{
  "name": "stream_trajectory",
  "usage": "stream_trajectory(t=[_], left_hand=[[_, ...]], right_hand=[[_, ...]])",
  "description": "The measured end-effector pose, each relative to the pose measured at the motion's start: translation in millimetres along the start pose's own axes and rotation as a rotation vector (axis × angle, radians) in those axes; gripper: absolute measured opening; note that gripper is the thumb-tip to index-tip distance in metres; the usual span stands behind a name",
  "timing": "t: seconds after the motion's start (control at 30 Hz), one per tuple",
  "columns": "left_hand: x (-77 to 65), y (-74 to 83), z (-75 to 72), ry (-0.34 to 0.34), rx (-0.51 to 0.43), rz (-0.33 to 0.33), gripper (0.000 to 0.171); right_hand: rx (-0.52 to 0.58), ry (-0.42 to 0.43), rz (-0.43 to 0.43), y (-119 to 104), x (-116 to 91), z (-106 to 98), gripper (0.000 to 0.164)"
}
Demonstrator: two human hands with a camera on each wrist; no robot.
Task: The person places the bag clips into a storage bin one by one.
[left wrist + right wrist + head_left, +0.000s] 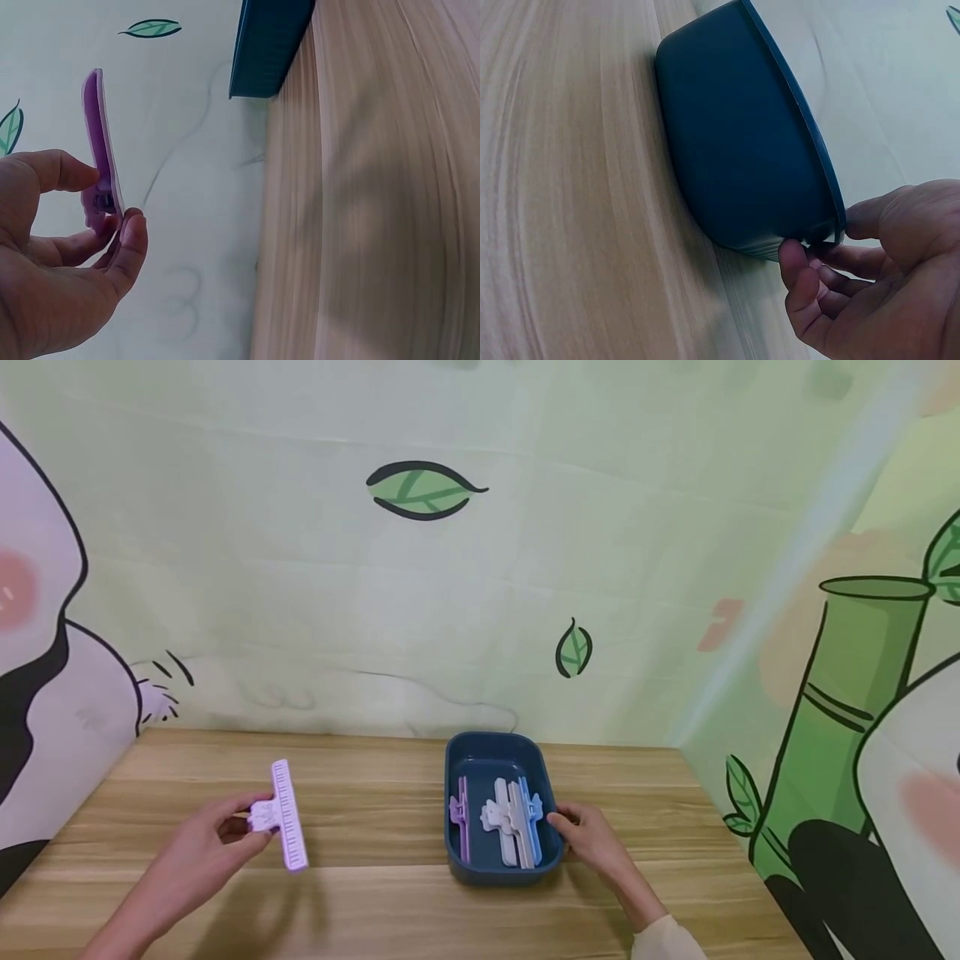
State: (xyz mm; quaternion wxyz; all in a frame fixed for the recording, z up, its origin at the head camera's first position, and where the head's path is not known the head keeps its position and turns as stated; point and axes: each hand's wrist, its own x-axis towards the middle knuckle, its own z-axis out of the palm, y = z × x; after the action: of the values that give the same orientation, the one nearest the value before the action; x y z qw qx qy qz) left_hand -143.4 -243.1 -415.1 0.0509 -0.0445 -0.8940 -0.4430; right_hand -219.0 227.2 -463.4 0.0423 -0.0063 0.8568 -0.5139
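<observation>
My left hand holds a light purple clip above the table, pinching its handle between thumb and fingers. The clip's long ruler-marked bar stands nearly upright, and in the left wrist view the purple clip shows edge-on. At the right wall of a dark blue bin, my right hand grips the rim, thumb over the edge and fingers curled beneath it outside. Inside the bin lie a darker purple clip on the left, and white clips beside a blue clip on the right.
The bin stands on a wood-grain table close to its back edge. Behind it hangs a pale green backdrop printed with leaves, pandas and bamboo. Table surface lies between the left hand and the bin.
</observation>
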Motion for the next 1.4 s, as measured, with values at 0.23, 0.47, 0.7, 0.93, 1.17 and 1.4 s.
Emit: stream_trajectory(t=[0.23, 0.47, 0.7, 0.93, 1.17, 1.4], left_hand=[[7.1, 5.8, 8.7, 0.007, -0.006, 0.033, 0.050], [15.3, 13.1, 17.6, -0.001, -0.034, 0.054, 0.049], [20.8, 24.5, 27.2, -0.042, -0.059, 0.046, 0.051], [29.1, 34.2, 38.6, -0.078, -0.079, 0.077, 0.050], [35.7, 43.4, 51.4, -0.103, -0.067, 0.089, 0.051], [40.8, 57.3, 63.4, -0.120, -0.059, 0.115, 0.049]], right_hand=[[-0.008, 0.001, -0.011, 0, 0, -1, 0.027], [0.000, -0.008, -0.024, 1, 0, -2, 0.028], [-0.005, 0.005, -0.009, -1, -1, -2, 0.027], [-0.024, 0.014, 0.008, 0, 0, -1, 0.026], [-0.017, 0.006, 0.002, -1, 1, 0, 0.026], [-0.013, 0.001, 0.016, -2, 2, 0, 0.027]])
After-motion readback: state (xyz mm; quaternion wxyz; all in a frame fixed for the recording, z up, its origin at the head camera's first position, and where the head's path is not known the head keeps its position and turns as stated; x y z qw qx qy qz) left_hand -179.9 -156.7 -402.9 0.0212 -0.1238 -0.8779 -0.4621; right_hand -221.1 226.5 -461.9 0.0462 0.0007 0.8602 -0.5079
